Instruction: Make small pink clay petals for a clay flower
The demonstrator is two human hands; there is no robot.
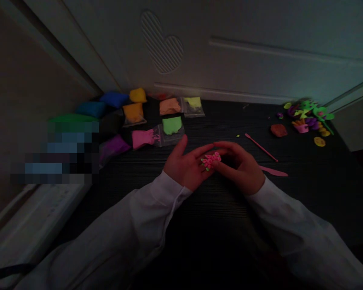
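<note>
A small cluster of pink clay roses with green leaves (211,161) lies between my two hands, above the dark table. My left hand (186,167) is palm up, thumb raised and fingers stretched, holding the cluster on its fingers. From the right, my right hand (245,169) pinches the cluster's edge, its thumb against the roses and its fingers curled behind. The fingertips of both hands overlap, so the underside of the cluster is hidden. Beside my right hand lies a pink flat clay knife (274,172), partly covered by the hand. Beyond it is a thin pink modelling stick (261,148).
Bags of coloured clay, including light green (172,125), pink (142,138) and orange (133,112), lie at the back left. A brownish-red clay lump (278,130) and several finished clay pieces (310,117) sit at the right. A white panel (193,60) closes off the back.
</note>
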